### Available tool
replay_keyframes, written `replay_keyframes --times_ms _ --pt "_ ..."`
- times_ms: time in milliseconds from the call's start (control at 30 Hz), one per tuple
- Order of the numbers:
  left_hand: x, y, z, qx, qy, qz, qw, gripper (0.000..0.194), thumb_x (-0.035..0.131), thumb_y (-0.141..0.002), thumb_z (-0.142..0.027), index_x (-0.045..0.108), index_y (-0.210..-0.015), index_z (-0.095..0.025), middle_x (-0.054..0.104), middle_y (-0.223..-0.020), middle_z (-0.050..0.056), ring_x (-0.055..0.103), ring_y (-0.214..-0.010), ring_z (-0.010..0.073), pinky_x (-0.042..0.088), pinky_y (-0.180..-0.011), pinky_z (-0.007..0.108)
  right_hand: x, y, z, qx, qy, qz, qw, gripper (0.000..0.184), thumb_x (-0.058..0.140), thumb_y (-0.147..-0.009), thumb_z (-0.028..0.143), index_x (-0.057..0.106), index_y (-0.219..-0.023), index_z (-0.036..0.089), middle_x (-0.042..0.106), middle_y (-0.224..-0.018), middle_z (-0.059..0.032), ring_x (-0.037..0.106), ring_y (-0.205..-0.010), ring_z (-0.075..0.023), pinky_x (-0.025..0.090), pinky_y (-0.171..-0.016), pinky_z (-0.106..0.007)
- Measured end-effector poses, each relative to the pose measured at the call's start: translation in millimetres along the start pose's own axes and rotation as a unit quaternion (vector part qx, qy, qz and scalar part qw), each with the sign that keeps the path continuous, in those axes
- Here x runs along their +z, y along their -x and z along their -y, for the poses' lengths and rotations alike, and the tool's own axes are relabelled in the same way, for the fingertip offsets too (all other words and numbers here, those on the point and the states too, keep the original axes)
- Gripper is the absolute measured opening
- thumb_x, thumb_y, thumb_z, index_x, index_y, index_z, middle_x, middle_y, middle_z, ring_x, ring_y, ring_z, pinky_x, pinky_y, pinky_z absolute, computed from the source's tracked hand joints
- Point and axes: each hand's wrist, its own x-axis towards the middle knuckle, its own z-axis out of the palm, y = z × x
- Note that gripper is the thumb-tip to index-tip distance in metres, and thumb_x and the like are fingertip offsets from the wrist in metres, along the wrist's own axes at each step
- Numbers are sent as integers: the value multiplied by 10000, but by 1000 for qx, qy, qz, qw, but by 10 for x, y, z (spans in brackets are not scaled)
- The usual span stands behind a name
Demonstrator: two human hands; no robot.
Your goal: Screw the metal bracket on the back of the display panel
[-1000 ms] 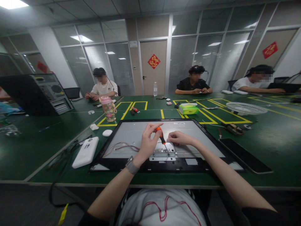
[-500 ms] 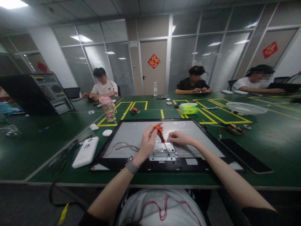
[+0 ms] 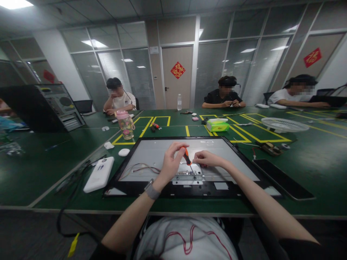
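Observation:
My left hand [image 3: 173,159] grips the orange and black handle of a screwdriver [image 3: 187,156]. The screwdriver's shaft slants down to a metal bracket [image 3: 187,182] on the near edge of a flat display panel [image 3: 230,159]. This panel has a grey metal back and a black frame, and it lies flat on the table. Beside the screwdriver, my right hand [image 3: 207,159] is closed, thumb and fingers pinched together. Something small and red shows under its fingers, too hidden to name. Thin wires [image 3: 135,167] lie over the panel's left part.
Left of the panel are a white power bank [image 3: 99,174], a round white case [image 3: 124,152] and a pink-topped bottle [image 3: 125,126]. A black phone [image 3: 283,179] lies right. Behind stand a green tissue pack [image 3: 217,125] and a computer case [image 3: 40,108]. Several people sit across the table.
My left hand has shifted slightly on the screwdriver's handle, and the thumb sits a little differently. My right hand stays put. The person at the far left has raised a hand towards the head.

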Motion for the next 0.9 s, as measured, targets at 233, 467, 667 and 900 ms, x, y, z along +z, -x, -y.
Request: replay_keyframes --times_ms 233,467,667,900 --pt "-21 -5 -25 -33 6 -2 999 279 389 -934 -267 624 -1052 -174 646 -927 62 593 -881 153 441 -827 282 4 -6 -5 4 -4 2 1000 392 531 -792 539 535 -749 149 493 -519 26 465 -454 -92 350 -391 -187" --pt "29 10 -1 2 -23 -14 1000 182 529 -873 -288 659 -953 -189 546 -911 42 539 -868 138 431 -812 252 -3 -4 12 -5 2 1 1000 390 531 -794 533 547 -755 145 482 -508 32 441 -433 -83 336 -388 -187" --pt "32 31 -14 -41 66 6 997 238 427 -922 -265 569 -1090 -172 616 -975 64 579 -943 158 435 -873 287 3 15 48 11 -2 -1 1000 375 542 -787 525 524 -739 153 492 -518 27 475 -461 -97 356 -396 -188" --pt "16 13 -27 -42 76 37 996 278 433 -919 -273 599 -1121 -177 630 -1018 74 593 -981 174 426 -908 311 0 15 46 7 -1 -1 1000 368 536 -791 515 533 -746 150 487 -524 27 468 -464 -94 352 -391 -184"
